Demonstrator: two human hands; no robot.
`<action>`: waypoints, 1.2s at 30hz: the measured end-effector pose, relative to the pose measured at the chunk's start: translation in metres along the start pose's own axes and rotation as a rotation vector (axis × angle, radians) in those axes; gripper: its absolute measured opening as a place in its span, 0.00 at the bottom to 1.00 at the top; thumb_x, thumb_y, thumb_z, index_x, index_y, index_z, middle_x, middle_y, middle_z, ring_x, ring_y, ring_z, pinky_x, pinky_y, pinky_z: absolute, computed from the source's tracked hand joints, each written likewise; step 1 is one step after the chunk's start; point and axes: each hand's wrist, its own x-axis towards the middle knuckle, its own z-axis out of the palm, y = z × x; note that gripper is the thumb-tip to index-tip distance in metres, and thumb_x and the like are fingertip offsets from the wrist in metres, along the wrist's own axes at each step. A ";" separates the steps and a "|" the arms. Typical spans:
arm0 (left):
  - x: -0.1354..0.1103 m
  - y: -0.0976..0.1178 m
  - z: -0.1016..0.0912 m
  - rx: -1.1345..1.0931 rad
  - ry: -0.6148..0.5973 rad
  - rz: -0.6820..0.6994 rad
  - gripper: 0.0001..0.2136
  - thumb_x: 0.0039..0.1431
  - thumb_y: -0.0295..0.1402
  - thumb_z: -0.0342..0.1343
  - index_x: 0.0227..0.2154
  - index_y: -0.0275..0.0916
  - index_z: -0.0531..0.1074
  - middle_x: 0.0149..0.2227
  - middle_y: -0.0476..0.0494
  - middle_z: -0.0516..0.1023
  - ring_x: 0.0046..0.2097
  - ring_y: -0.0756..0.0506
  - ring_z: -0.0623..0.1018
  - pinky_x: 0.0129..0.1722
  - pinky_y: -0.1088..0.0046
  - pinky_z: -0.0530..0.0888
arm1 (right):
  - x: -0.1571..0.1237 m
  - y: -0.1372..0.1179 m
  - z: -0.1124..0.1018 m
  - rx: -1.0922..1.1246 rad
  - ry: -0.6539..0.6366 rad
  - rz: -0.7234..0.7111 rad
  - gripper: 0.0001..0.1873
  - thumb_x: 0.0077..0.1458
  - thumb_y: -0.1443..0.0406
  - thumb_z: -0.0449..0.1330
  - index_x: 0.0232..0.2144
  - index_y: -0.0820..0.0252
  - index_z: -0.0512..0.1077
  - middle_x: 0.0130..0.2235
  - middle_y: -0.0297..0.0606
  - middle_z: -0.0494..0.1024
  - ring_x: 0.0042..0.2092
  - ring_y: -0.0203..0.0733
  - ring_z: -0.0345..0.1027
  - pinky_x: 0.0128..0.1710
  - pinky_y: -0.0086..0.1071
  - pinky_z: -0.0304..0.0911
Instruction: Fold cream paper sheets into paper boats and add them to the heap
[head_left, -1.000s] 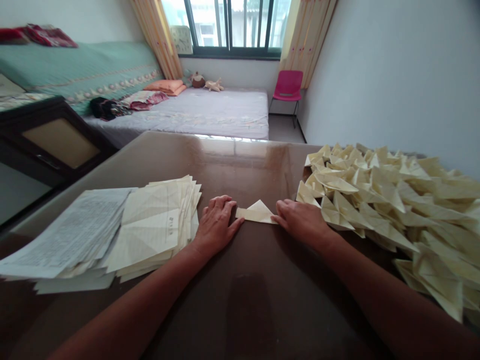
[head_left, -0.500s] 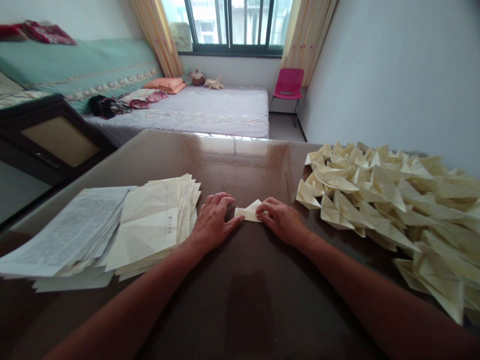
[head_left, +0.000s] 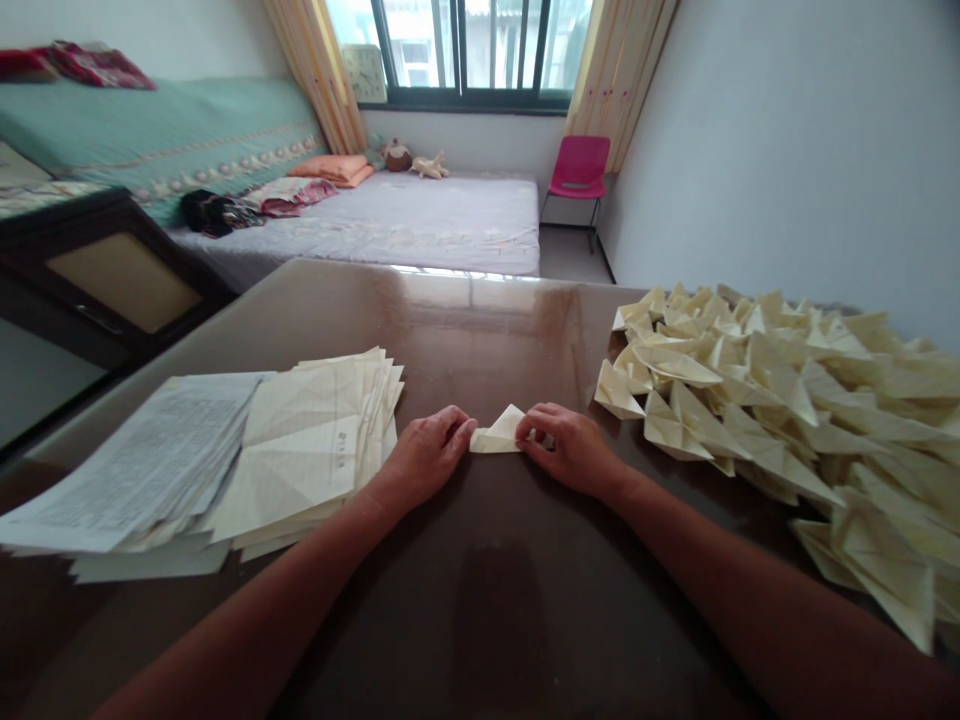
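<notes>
A small folded piece of cream paper (head_left: pixel 496 436) lies on the brown glossy table (head_left: pixel 495 330), low and flat with one peak pointing up near its right side. My left hand (head_left: pixel 435 447) pinches its left end between thumb and fingertips. At the other end, my right hand (head_left: pixel 564 446) grips the paper with its thumb and curled fingers. Both wrists stay close to the table top. The right tip of the paper is hidden by my right fingers.
Left of my hands lie a stack of creased cream sheets (head_left: pixel 300 440) and a stack of printed sheets (head_left: pixel 150 460). A large heap of folded paper pieces (head_left: pixel 772 390) covers the table's right side. Beyond the table stand a bed (head_left: pixel 450 220) and a pink chair (head_left: pixel 579 170).
My left fingers have drawn together from a spread pose into a pinch at the paper's left end. The paper has shifted slightly toward me. My right hand still grips its end.
</notes>
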 end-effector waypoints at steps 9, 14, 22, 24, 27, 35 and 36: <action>0.003 -0.006 0.001 -0.035 -0.045 0.171 0.07 0.58 0.32 0.53 0.31 0.40 0.76 0.33 0.47 0.77 0.35 0.48 0.76 0.36 0.74 0.70 | 0.000 0.001 -0.001 -0.028 -0.021 -0.049 0.04 0.54 0.68 0.57 0.30 0.55 0.72 0.33 0.32 0.73 0.35 0.35 0.65 0.34 0.26 0.57; 0.000 -0.006 -0.007 0.058 -0.133 0.348 0.12 0.62 0.29 0.46 0.36 0.41 0.76 0.37 0.45 0.75 0.38 0.48 0.75 0.39 0.74 0.71 | 0.000 -0.001 -0.001 -0.049 -0.023 -0.039 0.03 0.54 0.67 0.57 0.32 0.55 0.71 0.34 0.32 0.74 0.35 0.36 0.65 0.34 0.27 0.56; -0.004 -0.003 -0.004 0.132 -0.147 0.297 0.08 0.61 0.35 0.51 0.33 0.41 0.75 0.37 0.46 0.74 0.39 0.47 0.74 0.40 0.74 0.70 | 0.001 -0.002 0.002 -0.072 -0.019 -0.006 0.02 0.55 0.66 0.57 0.32 0.55 0.70 0.34 0.32 0.74 0.35 0.36 0.65 0.33 0.28 0.54; -0.002 -0.003 0.001 0.167 -0.121 0.246 0.10 0.63 0.36 0.48 0.34 0.42 0.74 0.36 0.46 0.74 0.38 0.47 0.74 0.39 0.73 0.70 | 0.001 -0.002 0.002 -0.073 -0.019 -0.004 0.02 0.55 0.66 0.58 0.32 0.55 0.70 0.33 0.32 0.74 0.35 0.36 0.65 0.33 0.28 0.54; 0.000 0.001 0.008 0.273 -0.093 0.203 0.12 0.66 0.36 0.44 0.34 0.42 0.73 0.35 0.46 0.74 0.40 0.46 0.74 0.39 0.71 0.69 | 0.001 -0.002 0.003 -0.070 -0.018 0.000 0.01 0.55 0.66 0.58 0.32 0.55 0.70 0.33 0.31 0.73 0.35 0.36 0.65 0.33 0.28 0.55; 0.000 0.013 0.014 0.451 -0.031 0.080 0.07 0.64 0.37 0.45 0.37 0.42 0.65 0.34 0.47 0.75 0.37 0.44 0.74 0.33 0.70 0.66 | 0.001 -0.001 0.006 -0.084 -0.001 0.049 0.04 0.57 0.63 0.58 0.36 0.55 0.70 0.38 0.31 0.72 0.33 0.33 0.66 0.32 0.27 0.57; -0.001 0.014 0.014 0.448 -0.026 0.072 0.06 0.64 0.37 0.45 0.38 0.42 0.64 0.35 0.47 0.75 0.37 0.44 0.74 0.32 0.70 0.66 | 0.001 -0.001 0.007 -0.073 0.004 0.064 0.07 0.56 0.63 0.58 0.39 0.54 0.69 0.41 0.33 0.71 0.33 0.32 0.67 0.33 0.28 0.58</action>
